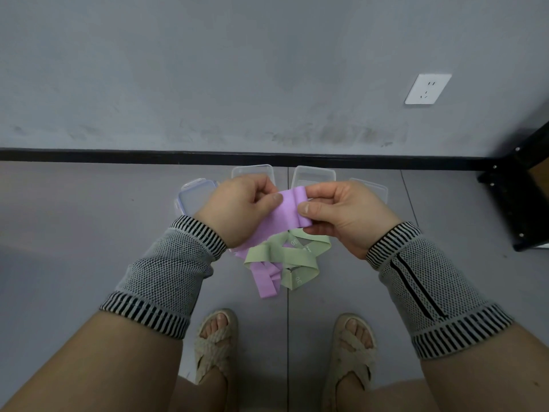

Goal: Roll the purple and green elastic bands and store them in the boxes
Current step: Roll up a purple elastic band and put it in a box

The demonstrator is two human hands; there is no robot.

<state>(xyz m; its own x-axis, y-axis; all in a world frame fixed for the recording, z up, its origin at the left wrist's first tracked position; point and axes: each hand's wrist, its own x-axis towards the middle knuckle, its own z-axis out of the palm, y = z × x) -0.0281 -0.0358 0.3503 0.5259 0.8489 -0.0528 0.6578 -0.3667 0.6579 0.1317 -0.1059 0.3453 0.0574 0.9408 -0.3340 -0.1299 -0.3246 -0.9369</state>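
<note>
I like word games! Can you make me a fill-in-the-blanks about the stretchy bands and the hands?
Both hands, left hand and right hand, hold a flat ____ elastic band.
A pale ____ elastic band lies on the floor.
The clear plastic boxes sit near the ____.

Missing words: purple; green; wall

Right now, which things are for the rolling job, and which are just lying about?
For the job: stretchy purple elastic band pinched by both hands; pale green elastic bands on the floor; clear plastic boxes.
Lying about: white wall socket; black metal frame.
</note>
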